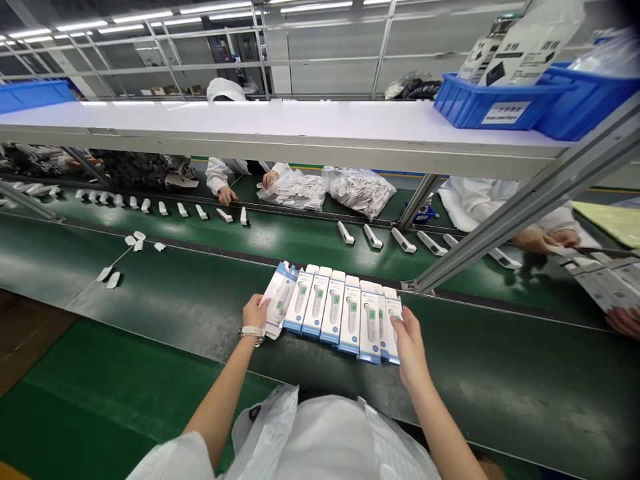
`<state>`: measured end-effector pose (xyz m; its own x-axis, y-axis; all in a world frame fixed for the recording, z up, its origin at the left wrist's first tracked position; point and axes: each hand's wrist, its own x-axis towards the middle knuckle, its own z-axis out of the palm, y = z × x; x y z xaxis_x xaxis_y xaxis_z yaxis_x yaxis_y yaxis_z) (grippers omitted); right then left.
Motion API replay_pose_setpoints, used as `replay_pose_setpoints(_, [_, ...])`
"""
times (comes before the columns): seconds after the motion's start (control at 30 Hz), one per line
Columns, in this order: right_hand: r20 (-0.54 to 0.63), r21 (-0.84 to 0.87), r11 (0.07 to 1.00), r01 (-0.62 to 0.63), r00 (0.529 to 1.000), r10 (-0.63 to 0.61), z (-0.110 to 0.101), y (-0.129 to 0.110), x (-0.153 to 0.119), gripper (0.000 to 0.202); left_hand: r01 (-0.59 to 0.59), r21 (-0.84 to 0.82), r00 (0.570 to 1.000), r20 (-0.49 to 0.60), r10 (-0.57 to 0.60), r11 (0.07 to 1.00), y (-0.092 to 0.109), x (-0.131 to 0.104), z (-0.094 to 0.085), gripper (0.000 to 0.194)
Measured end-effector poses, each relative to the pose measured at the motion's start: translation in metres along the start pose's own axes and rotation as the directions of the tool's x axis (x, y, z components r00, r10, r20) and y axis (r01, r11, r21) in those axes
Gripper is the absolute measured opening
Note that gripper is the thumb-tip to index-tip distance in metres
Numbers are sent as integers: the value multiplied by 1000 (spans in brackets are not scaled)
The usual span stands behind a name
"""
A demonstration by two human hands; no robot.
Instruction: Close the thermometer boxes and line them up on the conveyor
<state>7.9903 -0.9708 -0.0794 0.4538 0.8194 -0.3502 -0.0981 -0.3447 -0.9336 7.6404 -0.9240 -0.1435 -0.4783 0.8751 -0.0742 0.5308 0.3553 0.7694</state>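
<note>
A row of white and blue boxes [333, 308], each printed with a thermometer, lies side by side on the dark green bench in front of me. My left hand [255, 315], with a bracelet at the wrist, is closed on the leftmost box [279, 298], which tilts and seems to overlap others. At the right end of the row, my right hand [411, 343] grips the last box [393, 320], its thumb on the front face.
White thermometers [373, 237] lie along the green conveyor [295, 235] beyond. Bags of white parts [359, 189] sit behind it. A white shelf [280, 123] with blue bins [500, 107] crosses above; a metal post [520, 200] slants at right. Co-workers' hands [227, 195] work opposite.
</note>
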Motion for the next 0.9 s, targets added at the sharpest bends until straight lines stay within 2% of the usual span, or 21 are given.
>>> replay_pose_setpoints(0.1, [93, 0, 998, 55, 994, -55, 9, -13, -5, 58, -31, -198, 999, -49, 22, 980, 16, -2, -24, 32])
replay_pose_setpoints(0.17, [293, 39, 996, 77, 952, -85, 21, -25, -14, 54, -51, -307, 998, -51, 37, 950, 35, -10, -40, 41])
replay_pose_setpoints(0.2, [420, 83, 994, 75, 902, -103, 29, -31, -19, 55, -52, -361, 999, -18, 49, 931, 47, -17, -45, 44])
replay_pose_setpoints(0.27, [663, 202, 979, 39, 730, -166, 48, -42, -32, 67, -22, -479, 987, 130, 95, 877, 74, -39, -49, 43])
replay_pose_setpoints(0.33, [801, 302, 953, -29, 549, -238, 65, -51, -42, 81, 102, -628, 909, 373, 184, 771, 99, -66, -41, 36])
replay_pose_setpoints(0.37, [831, 329, 943, -58, 493, -260, 71, -55, -45, 84, 149, -657, 855, 460, 238, 739, 109, -79, -35, 33])
replay_pose_setpoints(0.4, [844, 340, 937, -78, 465, -268, 76, -57, -46, 84, 169, -678, 812, 507, 290, 715, 117, -91, -27, 30])
replay_pose_setpoints(0.43, [844, 343, 936, -85, 465, -267, 78, -58, -46, 81, 159, -689, 782, 525, 336, 707, 123, -100, -20, 30])
replay_pose_setpoints(0.53, [799, 319, 948, -15, 542, -260, 77, -56, -41, 69, 28, -699, 718, 512, 472, 715, 129, -115, -5, 48])
replay_pose_setpoints(0.63, [747, 270, 956, 117, 601, -284, 72, -51, -38, 68, -158, -647, 643, 506, 575, 746, 132, -119, -3, 84])
replay_pose_setpoints(0.7, [720, 261, 949, 179, 618, -314, 70, -50, -41, 77, -230, -599, 632, 508, 585, 767, 137, -120, -5, 95])
replay_pose_setpoints(0.77, [696, 247, 946, 210, 641, -324, 70, -53, -46, 76, -225, -573, 648, 516, 560, 788, 144, -122, -7, 87])
replay_pose_setpoints(0.9, [577, 178, 973, 150, 784, -226, 70, -61, -55, 43, -84, -532, 711, 560, 424, 843, 151, -126, -5, 42])
